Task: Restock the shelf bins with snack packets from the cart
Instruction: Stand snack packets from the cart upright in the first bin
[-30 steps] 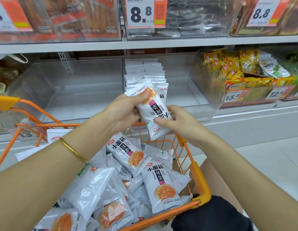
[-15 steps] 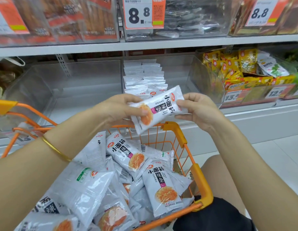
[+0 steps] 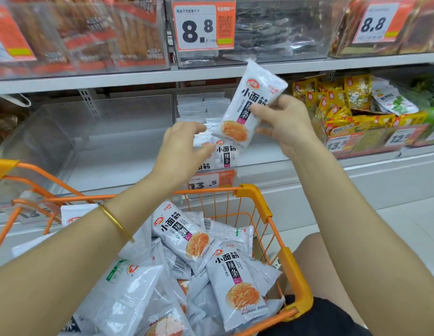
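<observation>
Restocking under way but far from finished, by the look of it. Holding one packet upright and slightly tilted in right hand, pinched along its right edge between thumb and fingers, just above the front of the row already standing in the bin. Reaching left hand toward that row with fingers loose and nothing held; touching the front packet or just short of it, cannot tell which.

Done so far: a single file of packets running back to front along the left part of the bin, faces forward.

Left to do: setting the held packet at the front of the row, then building further files beside it, with bare floor showing to the right.

Plenty more waiting: a heap of the same packets lying every way in the cart, close below both arms. Judging by that heap and the room in the bin, nearer the start than the end. No packets of this kind visible in the left bin, so possibly more filling there as well.
</observation>
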Action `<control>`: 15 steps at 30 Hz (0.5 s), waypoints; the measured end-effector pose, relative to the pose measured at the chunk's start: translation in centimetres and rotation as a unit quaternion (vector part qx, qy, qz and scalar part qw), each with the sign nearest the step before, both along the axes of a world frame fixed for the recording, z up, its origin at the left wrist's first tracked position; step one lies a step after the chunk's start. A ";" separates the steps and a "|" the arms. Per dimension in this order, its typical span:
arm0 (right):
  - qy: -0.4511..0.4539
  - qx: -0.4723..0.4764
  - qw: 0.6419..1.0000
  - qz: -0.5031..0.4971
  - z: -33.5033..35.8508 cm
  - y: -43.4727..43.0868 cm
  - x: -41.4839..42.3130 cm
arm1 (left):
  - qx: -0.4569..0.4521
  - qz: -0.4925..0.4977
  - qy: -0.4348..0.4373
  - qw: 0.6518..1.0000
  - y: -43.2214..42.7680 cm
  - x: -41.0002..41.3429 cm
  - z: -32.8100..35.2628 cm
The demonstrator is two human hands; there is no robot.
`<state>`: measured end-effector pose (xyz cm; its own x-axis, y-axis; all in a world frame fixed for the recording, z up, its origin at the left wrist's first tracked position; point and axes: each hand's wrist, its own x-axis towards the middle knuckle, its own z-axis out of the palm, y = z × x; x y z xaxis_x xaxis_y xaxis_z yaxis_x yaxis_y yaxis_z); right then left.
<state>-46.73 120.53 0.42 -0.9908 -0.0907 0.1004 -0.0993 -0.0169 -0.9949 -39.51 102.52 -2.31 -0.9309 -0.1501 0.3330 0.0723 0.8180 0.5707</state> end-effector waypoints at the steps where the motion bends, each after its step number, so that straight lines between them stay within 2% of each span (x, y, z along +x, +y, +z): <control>1: 0.017 0.038 0.999 -0.013 0.1 -0.1 -0.7 | -0.073 -0.003 -0.006 0.997 -0.4 -0.2 -0.3; 3: 0.027 0.150 0.988 -0.014 -0.6 -0.6 -1.9 | -0.174 -0.013 -0.043 0.984 -0.9 -0.4 -0.9; 6: -0.009 0.301 0.953 0.032 -2.9 -1.7 -2.6 | -0.220 -0.034 -0.067 0.973 -1.2 -0.4 -1.6; 10: -0.018 0.365 0.930 0.044 -5.5 -2.8 -3.5 | -0.214 -0.046 -0.080 0.972 -1.4 -0.2 -2.0; 13: -0.011 0.435 0.900 0.031 -6.6 -3.3 -3.9 | -0.210 -0.052 -0.084 0.973 -1.5 0.0 -1.9; 15: -0.015 0.446 0.894 0.026 -7.2 -3.4 -3.9 | -0.206 -0.055 -0.084 0.973 -1.7 0.1 -1.9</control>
<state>-50.60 117.09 -6.81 -0.9840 -0.1676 -0.0607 -0.0951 0.7817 -0.6163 -39.38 100.84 -4.18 -0.9804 0.0669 0.1853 0.1054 0.9727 0.2067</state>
